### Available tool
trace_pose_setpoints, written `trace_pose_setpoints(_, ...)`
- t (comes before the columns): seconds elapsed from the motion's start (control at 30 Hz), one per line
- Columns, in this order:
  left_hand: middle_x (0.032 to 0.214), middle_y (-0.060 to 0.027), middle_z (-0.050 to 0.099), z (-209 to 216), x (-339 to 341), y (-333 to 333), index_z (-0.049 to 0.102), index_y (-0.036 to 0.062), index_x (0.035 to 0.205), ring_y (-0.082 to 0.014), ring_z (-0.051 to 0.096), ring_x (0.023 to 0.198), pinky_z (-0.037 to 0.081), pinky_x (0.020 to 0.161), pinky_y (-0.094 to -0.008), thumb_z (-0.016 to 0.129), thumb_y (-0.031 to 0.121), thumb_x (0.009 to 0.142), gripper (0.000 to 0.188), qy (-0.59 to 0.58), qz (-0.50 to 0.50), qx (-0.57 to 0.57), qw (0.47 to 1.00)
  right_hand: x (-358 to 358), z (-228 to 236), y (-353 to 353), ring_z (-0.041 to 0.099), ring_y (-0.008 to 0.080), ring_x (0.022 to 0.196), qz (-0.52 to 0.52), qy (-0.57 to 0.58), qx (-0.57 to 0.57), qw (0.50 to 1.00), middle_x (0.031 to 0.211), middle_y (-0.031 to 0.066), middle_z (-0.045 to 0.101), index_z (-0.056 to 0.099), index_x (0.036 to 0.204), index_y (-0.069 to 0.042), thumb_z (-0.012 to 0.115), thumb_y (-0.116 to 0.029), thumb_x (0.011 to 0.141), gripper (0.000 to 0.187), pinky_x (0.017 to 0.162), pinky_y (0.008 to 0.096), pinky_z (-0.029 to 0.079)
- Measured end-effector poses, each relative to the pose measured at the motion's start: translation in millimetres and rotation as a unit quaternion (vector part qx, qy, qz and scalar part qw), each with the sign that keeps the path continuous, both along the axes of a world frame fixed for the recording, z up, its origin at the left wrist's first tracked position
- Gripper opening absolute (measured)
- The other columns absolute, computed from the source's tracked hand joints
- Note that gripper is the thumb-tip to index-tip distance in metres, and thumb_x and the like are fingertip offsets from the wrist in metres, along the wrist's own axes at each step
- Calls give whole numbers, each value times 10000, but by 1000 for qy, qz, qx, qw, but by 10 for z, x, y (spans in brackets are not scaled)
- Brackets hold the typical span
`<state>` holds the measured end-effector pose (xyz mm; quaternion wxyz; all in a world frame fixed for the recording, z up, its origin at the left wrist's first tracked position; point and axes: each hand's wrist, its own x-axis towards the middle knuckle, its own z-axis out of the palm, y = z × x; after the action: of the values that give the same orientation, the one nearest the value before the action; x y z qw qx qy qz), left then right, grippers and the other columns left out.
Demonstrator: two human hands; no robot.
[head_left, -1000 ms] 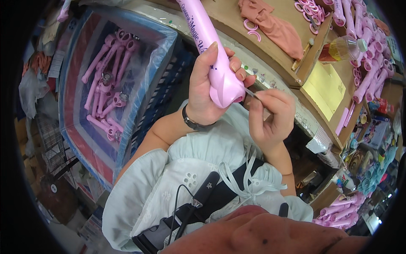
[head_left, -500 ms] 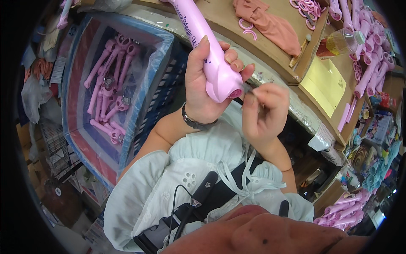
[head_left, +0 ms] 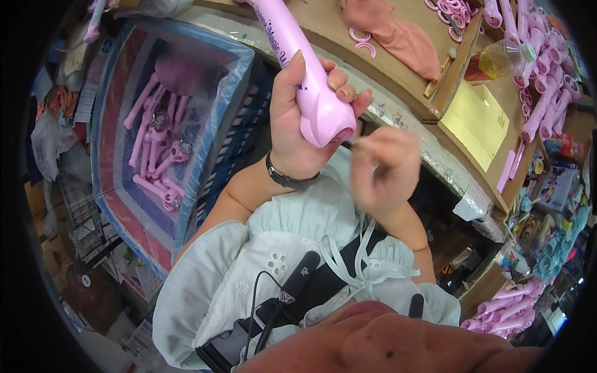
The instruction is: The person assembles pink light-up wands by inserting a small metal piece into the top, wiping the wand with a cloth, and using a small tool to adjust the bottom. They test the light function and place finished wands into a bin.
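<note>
A pink plastic toy wand handle (head_left: 316,102) with dark lettering slants across the upper middle, its flared, open end pointing down toward me. My left hand (head_left: 289,127) is wrapped round it near that end, thumb on one side and fingertips on the other. Just right of the opening, my right hand (head_left: 387,168) is curled in a pinch, smeared by motion. A small dark tip shows between its fingers and the opening; what it belongs to is too blurred to make out.
At left stands a blue basket (head_left: 245,68) lined with clear plastic, holding several pink wands (head_left: 146,133). The cardboard-topped bench (head_left: 398,93) carries a peach cloth (head_left: 404,40), pink rings (head_left: 451,15), a bottle (head_left: 497,62), yellow paper (head_left: 476,127) and piled pink handles (head_left: 547,93).
My right hand has shifted slightly left and down, and is more smeared. The wand handle and my left hand have moved very slightly up and left. A blurred patch covers the basket's upper wands.
</note>
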<state>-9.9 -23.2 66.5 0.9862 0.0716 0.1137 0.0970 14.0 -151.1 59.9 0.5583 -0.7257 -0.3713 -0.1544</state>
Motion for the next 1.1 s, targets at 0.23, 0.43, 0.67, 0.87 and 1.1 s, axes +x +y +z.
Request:
trace_pose_setpoints(0.23,781,-36,524,1,-6,5,492,88,932,-163,550,729,461,902,-400,538,391,890,310,-7,-2,-2,1000,-23,18,-28,571,207,653,21,-20,7,1000,822,94,589,594,874,-53,712,14,682,235,556,280,467)
trace_pose_setpoints(0.43,773,-34,522,-3,-15,17,500,83,937,-162,549,728,467,875,-387,547,394,883,319,-22,1,-28,999,31,-43,24,543,152,587,-11,12,53,998,805,97,577,574,900,-30,695,36,717,229,484,231,436)
trace_pose_setpoints(0.67,774,-33,524,-35,-28,15,499,88,947,-168,565,720,488,824,-376,545,389,885,311,11,-3,-1,1000,9,58,-65,485,108,513,35,43,30,998,775,88,563,579,847,-26,702,29,719,186,427,216,403)
trace_pose_setpoints(0.87,774,-26,496,-134,-43,-23,509,64,977,-144,521,699,490,711,-328,540,348,892,298,72,-4,83,994,61,164,-196,466,112,488,4,41,-42,998,751,76,561,591,814,-28,716,9,704,171,408,222,377)
trace_pose_setpoints(1.1,773,-22,505,-210,-61,-21,515,76,966,-141,529,694,482,697,-325,527,360,897,292,79,-11,100,992,31,105,-278,450,135,455,18,46,-115,992,696,60,565,585,772,-45,754,-49,686,189,397,241,362)
